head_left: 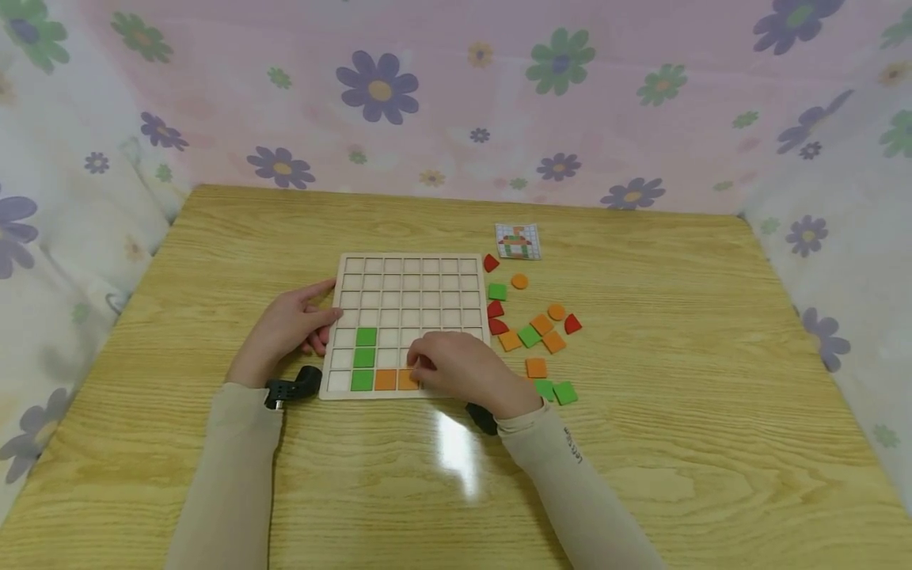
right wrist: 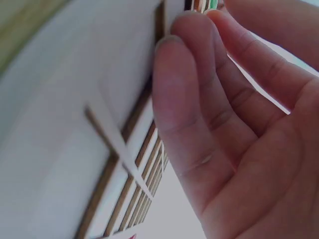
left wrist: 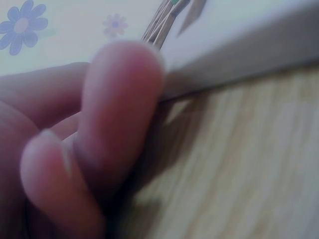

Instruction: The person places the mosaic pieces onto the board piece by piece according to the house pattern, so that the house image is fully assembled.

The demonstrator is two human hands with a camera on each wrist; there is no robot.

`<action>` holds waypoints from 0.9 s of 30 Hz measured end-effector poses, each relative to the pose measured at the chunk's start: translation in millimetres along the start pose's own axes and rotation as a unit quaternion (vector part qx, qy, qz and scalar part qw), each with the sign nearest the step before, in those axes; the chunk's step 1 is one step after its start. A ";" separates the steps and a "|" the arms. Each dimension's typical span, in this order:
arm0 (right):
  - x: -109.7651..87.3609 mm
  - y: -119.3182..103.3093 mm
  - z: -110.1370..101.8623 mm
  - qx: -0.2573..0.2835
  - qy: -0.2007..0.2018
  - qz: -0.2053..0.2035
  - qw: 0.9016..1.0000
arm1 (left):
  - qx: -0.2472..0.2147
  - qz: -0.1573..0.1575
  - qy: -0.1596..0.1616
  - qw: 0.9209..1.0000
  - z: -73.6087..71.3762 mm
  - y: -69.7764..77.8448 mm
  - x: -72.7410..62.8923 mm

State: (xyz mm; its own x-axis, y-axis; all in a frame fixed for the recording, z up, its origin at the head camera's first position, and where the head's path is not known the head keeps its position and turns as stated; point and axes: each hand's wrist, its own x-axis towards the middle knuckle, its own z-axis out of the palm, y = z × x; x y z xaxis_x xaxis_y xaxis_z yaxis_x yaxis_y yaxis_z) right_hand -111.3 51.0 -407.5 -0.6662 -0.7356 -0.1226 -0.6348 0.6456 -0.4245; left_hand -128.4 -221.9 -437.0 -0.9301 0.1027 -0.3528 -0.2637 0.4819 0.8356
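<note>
A pale wooden grid board (head_left: pixel 431 301) lies on the table. Three green square tiles (head_left: pixel 364 358) fill part of its second column, and two orange square tiles (head_left: pixel 385 380) sit beside the lowest one in the bottom row. At the board's left edge, my left hand (head_left: pixel 288 324) rests its thumb and index finger against the rim. In the left wrist view, fingers (left wrist: pixel 122 99) lie close beside the board's side. My right hand (head_left: pixel 463 364) reaches over the bottom rows, its thumb and fingertips pinching at the second orange tile. Bent fingers (right wrist: pixel 177 89) partly hide that spot in the right wrist view.
Right of the board lie loose tiles: green squares (head_left: pixel 565 393), orange squares (head_left: pixel 536 368), orange circles (head_left: pixel 519 281) and red quarter-circles (head_left: pixel 573 323). A small pattern card (head_left: pixel 518 241) is behind them. Flowered cloth (head_left: pixel 456 95) borders the wooden table (head_left: pixel 684 475).
</note>
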 end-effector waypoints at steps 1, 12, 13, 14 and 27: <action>-0.3 1.0 -1.2 0.001 0.000 0.004 1.000 | -0.004 -0.002 0.001 1.000 -0.2 0.1 -0.4; -8.1 20.2 -17.2 0.020 0.008 0.062 0.998 | 0.001 -0.004 -0.001 1.000 -0.1 1.2 -0.2; -8.7 22.6 -18.4 0.025 0.011 0.065 0.998 | 0.002 -0.005 0.000 1.000 -0.5 1.2 -0.3; -9.5 25.0 -19.6 0.031 0.012 0.069 0.997 | 0.002 -0.005 0.001 1.000 -0.7 0.9 -0.2; -22.9 54.7 -37.2 0.072 0.022 0.116 0.990 | 0.004 -0.001 0.003 1.000 -1.0 -1.3 0.3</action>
State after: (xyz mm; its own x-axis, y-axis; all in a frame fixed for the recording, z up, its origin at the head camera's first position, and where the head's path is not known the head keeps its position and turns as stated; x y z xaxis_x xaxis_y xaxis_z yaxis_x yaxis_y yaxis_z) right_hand -145.4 110.8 -394.6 -0.8061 -0.5592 -0.1937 -0.4023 0.7578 -0.5138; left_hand -128.7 -223.4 -437.8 -0.9307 0.0969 -0.3527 -0.2643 0.4884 0.8316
